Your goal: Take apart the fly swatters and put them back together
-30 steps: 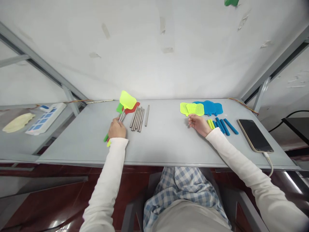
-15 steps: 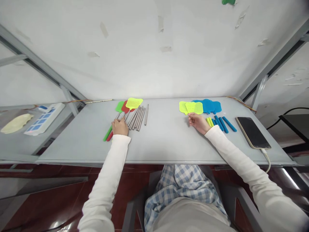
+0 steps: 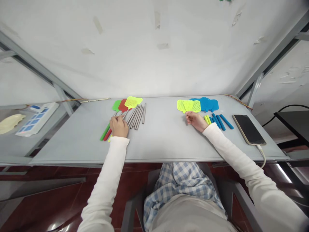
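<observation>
The left grip [image 3: 119, 126] curls over three swatters [image 3: 123, 105], one green, one red, one yellow, at the left of the surface [image 3: 161, 138]; whether it clenches one, I cannot tell. Beside them lie several bunched metal rods [image 3: 137, 118] and one separate rod [image 3: 144, 113]. The right grip [image 3: 196, 121], its hold likewise unclear, is at two overlapping yellow heads [image 3: 192, 106]; nearby are overlapping blue heads [image 3: 208, 104], two yellow tubes [image 3: 207, 120], several blue tubes [image 3: 218, 122], one phone [image 3: 249, 129]
</observation>
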Available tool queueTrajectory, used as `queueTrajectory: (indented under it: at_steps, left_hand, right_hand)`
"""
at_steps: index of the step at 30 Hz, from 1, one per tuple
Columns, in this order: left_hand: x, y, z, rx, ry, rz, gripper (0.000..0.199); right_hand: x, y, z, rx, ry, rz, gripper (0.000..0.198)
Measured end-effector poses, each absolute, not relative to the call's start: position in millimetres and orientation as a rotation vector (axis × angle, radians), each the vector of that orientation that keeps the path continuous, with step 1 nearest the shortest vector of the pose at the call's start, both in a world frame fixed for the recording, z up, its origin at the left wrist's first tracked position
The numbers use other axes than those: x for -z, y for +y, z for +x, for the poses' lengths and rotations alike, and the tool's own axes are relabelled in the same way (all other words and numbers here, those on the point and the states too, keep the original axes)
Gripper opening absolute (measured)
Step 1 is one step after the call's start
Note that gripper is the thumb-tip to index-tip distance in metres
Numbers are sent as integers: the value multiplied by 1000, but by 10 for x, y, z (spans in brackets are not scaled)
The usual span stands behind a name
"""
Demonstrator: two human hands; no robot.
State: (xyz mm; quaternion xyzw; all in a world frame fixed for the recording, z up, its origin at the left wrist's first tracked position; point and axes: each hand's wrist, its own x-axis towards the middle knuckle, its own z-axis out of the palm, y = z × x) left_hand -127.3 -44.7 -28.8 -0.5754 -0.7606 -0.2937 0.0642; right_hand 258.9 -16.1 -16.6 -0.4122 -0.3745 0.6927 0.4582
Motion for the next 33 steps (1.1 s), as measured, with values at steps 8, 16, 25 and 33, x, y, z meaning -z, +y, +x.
queueTrajectory:
  at_steps: [8,16,25,33]
  left_hand:
    - [288,-272,-316,732,-2237,-1966,31]
    - [290,-231,-89,644,-2214,-2119,29]
    - [228,-119,-6,734,-2348,-1995,36]
    - [169,-8,24,1081,-2522,-2164,40]
  right_hand:
    - [162,-156,2613,-1715,-952,-1016,24]
    - [141,-176,2626,-1660,-1066,-1035,22]
    - [-10,-376,3125,-418,-1941,-1472,20]
    - [81,-621,3245,159,-2156,-2085,31]
